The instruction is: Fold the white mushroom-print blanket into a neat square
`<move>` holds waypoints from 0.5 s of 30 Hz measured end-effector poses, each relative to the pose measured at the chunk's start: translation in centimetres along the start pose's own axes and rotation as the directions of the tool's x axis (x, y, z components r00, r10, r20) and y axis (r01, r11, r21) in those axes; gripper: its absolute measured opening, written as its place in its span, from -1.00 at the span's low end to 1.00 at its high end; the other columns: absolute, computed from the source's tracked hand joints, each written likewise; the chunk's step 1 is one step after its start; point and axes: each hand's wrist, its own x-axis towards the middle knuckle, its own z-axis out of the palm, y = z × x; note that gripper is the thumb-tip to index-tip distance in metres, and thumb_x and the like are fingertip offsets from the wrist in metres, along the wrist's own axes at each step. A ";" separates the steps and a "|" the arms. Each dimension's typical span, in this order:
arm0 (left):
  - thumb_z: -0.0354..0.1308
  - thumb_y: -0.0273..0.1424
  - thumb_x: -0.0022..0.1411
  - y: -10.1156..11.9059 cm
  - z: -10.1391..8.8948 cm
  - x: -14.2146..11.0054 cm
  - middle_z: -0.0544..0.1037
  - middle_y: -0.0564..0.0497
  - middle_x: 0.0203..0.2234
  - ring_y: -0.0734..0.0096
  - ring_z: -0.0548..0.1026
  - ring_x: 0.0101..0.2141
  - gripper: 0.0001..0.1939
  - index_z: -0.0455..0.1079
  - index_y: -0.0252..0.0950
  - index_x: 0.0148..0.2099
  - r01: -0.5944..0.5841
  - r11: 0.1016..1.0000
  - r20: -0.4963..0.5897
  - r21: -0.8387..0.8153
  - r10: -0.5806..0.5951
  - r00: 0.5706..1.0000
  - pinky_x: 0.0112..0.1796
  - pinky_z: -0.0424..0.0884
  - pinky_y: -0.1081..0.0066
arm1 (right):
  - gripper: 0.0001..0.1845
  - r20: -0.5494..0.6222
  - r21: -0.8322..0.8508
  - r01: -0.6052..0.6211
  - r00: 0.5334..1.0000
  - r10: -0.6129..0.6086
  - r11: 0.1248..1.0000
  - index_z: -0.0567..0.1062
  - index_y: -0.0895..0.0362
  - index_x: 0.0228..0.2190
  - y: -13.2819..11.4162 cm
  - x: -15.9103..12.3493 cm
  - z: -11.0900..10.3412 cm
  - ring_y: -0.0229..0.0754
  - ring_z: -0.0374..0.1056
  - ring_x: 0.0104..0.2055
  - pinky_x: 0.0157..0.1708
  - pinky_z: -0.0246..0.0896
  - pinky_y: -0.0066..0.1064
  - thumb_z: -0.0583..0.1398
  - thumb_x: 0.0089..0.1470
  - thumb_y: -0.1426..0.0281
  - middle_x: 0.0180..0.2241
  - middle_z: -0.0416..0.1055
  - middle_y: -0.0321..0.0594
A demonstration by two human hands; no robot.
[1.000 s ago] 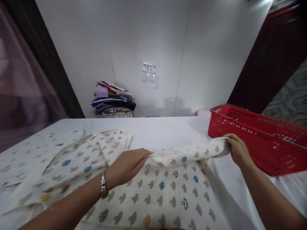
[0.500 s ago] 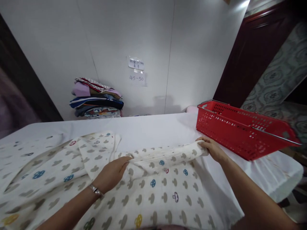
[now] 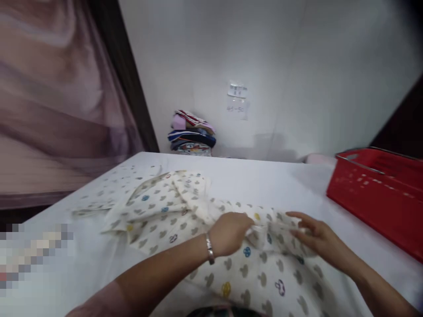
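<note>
A white garment [image 3: 244, 268] printed with grey, blue and yellow mushrooms lies spread before me, partly gathered and wrinkled. My left hand [image 3: 231, 233], with a silver bracelet at the wrist, is closed on a bunched fold near the middle of the cloth. Just right of it, my right hand [image 3: 313, 235] has its fingers apart over the garment's right end; whether the fingertips touch the cloth is blurred. To the left, another part of the cloth lies loosely folded over itself.
A white-covered table [image 3: 264, 180] bears the garment. The red plastic basket [image 3: 373, 198] stands at the right edge. Folded clothes [image 3: 192, 134] are stacked by the wall under a paper sign [image 3: 237, 101]. A pink curtain [image 3: 59, 97] hangs at left. A pixelated patch covers the lower left.
The view has swung left, so the basket sits farther right. My right hand has let go of the cloth's end and its fingers have spread. Both hands are closer together.
</note>
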 end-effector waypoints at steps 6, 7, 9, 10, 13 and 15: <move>0.02 -0.46 0.13 2.6 0.1 0.9 0.50 0.02 -0.23 0.30 0.45 -0.22 -0.65 0.22 -0.16 0.00 -0.099 0.994 0.005 0.039 0.099 0.995 -0.26 0.32 0.37 | -0.54 0.354 0.240 0.198 0.894 -0.276 0.950 0.40 0.06 -0.05 -4.8 0.6 6.0 -0.09 0.32 -0.22 -0.16 0.23 -0.30 0.11 0.03 0.14 -0.26 0.44 -0.20; -0.02 -0.43 0.18 2.5 0.3 0.7 0.50 0.02 -0.23 0.30 0.46 -0.22 -0.69 0.22 -0.18 0.00 -0.083 0.996 -0.008 0.036 0.083 0.997 -0.27 0.32 0.37 | -0.55 0.364 0.254 0.195 0.888 -0.280 0.947 0.41 0.07 -0.07 -4.9 0.7 6.3 -0.09 0.32 -0.20 -0.13 0.22 -0.29 0.09 0.05 0.13 -0.23 0.44 -0.19; -0.07 -0.33 0.25 1.7 0.9 0.3 0.50 0.00 -0.25 0.29 0.46 -0.24 -0.73 0.21 -0.21 0.00 -0.041 0.999 -0.030 0.032 0.042 0.999 -0.28 0.31 0.36 | -0.56 0.378 0.219 0.171 0.893 -0.245 0.961 0.43 0.07 -0.10 -4.5 0.8 6.2 -0.10 0.33 -0.23 -0.18 0.24 -0.33 0.06 0.06 0.11 -0.24 0.44 -0.20; -0.07 -0.27 0.26 1.2 1.2 0.0 0.51 0.01 -0.25 0.29 0.46 -0.24 -0.72 0.20 -0.21 0.00 -0.032 0.999 -0.035 0.025 0.033 0.999 -0.28 0.30 0.36 | -0.57 0.383 0.178 0.159 0.898 -0.217 0.971 0.45 0.07 -0.14 -4.2 0.7 5.9 -0.11 0.34 -0.26 -0.23 0.26 -0.36 0.06 0.06 0.09 -0.28 0.46 -0.21; 0.03 -0.16 0.19 -1.0 2.1 -1.0 0.50 0.03 -0.24 0.29 0.45 -0.21 -0.66 0.22 -0.19 -0.03 -0.057 0.998 -0.022 0.005 0.058 0.998 -0.24 0.28 0.36 | -0.59 0.381 0.043 0.138 0.913 -0.144 0.989 0.51 0.06 -0.29 -2.9 -0.2 4.6 -0.13 0.36 -0.36 -0.35 0.28 -0.44 0.07 0.02 0.05 -0.42 0.47 -0.25; 0.09 -0.17 0.15 -2.5 2.2 -1.7 0.50 0.03 -0.24 0.31 0.44 -0.20 -0.66 0.25 -0.19 -0.06 -0.077 0.997 -0.018 -0.004 0.077 0.997 -0.20 0.25 0.37 | -0.61 0.349 -0.019 0.152 0.927 -0.136 0.988 0.52 0.04 -0.34 -2.2 -1.0 3.7 -0.13 0.37 -0.40 -0.40 0.29 -0.46 0.10 -0.01 0.04 -0.47 0.47 -0.26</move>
